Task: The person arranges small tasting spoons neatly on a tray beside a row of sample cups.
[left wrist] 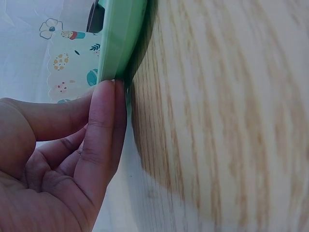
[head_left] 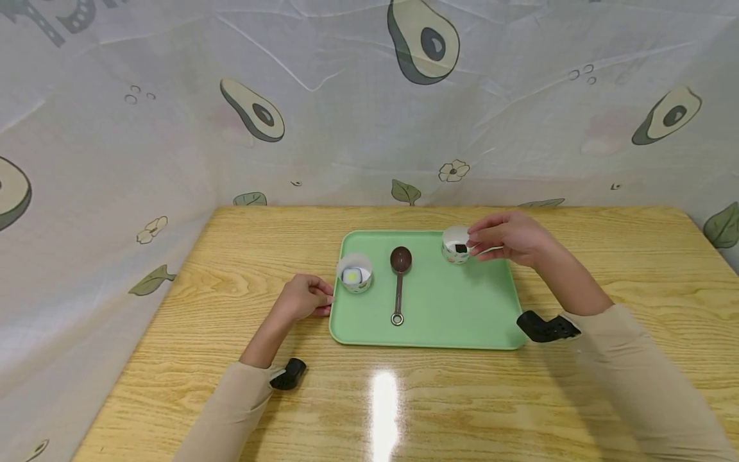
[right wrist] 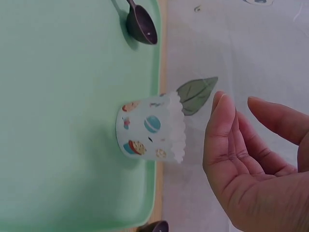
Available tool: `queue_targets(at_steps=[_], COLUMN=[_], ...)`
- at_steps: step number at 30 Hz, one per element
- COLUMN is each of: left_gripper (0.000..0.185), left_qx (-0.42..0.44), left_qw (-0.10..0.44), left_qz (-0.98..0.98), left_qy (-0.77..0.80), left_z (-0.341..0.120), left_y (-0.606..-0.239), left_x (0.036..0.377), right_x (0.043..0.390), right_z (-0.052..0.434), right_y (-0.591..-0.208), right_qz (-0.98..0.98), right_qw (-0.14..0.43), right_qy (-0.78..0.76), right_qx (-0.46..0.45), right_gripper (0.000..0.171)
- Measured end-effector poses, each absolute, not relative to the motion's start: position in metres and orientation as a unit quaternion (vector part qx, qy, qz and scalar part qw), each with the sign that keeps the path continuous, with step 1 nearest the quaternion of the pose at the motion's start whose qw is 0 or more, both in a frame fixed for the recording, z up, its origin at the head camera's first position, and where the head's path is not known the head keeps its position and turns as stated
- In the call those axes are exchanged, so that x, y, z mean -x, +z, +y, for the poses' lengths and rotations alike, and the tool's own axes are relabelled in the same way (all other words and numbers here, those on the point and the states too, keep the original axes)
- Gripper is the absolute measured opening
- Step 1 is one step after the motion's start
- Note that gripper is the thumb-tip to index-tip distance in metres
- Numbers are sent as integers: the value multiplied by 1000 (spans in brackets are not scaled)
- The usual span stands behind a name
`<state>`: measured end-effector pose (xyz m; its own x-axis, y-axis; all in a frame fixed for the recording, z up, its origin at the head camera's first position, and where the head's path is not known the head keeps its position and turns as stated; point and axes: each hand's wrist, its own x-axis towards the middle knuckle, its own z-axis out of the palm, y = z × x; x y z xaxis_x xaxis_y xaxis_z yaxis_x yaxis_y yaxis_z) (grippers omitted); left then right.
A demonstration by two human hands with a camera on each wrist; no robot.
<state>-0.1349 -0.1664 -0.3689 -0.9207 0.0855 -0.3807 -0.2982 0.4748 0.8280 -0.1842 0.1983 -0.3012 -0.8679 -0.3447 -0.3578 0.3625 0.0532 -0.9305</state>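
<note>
Head view, centre of the frame: a green tray [head_left: 456,314] lies on the wooden desk [head_left: 190,308], with avocado-print sheeting [head_left: 173,115] filling the upper half of the picture behind it. My left hand [head_left: 304,297] rests at the tray's left edge; in the left wrist view my fingers [left wrist: 104,130] are curled loosely with the tips touching the rim of the tray [left wrist: 120,38], holding nothing. Just right of that hand, at the tray's left side, stands a white paper cup [head_left: 355,273] with something pale blue and yellow inside. A dark measuring spoon [head_left: 399,276] lies in the middle of the tray, bowl toward the top of the frame and ringed handle toward the bottom. In the tray's upper right corner stands a second paper cup [head_left: 455,244] with a dark piece showing at its mouth. My right hand [head_left: 505,237] is just beside this cup on its right; the right wrist view shows my fingers [right wrist: 224,140] straight and relaxed, slightly parted, close to the scalloped rim of the cup [right wrist: 152,128] but apart from it. A black wrist camera mount [head_left: 545,327] sits on each beige sleeve [head_left: 641,372].
</note>
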Motion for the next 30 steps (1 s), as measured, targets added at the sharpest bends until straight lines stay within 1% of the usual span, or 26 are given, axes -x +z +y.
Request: queue_targets(at_steps=[13,25,30], left_gripper=[7,8,8], left_qx=[71,74,78], left_qw=[191,190,191], left_qz=[833,834,835], left_qy=[514,513,511], left_z=[-165,-165,-165], left_y=[-369,-368,-368], left_x=[136,135,135], right_x=[188,191,193], right_z=[230,265,276], right_y=[-294,-298,-301], right_qz=[700,705,708], right_qw=[239,222,223], right_qy=[-673,-673,-669], right_qx=[-22,-18,-33], right_gripper=[17,18,19])
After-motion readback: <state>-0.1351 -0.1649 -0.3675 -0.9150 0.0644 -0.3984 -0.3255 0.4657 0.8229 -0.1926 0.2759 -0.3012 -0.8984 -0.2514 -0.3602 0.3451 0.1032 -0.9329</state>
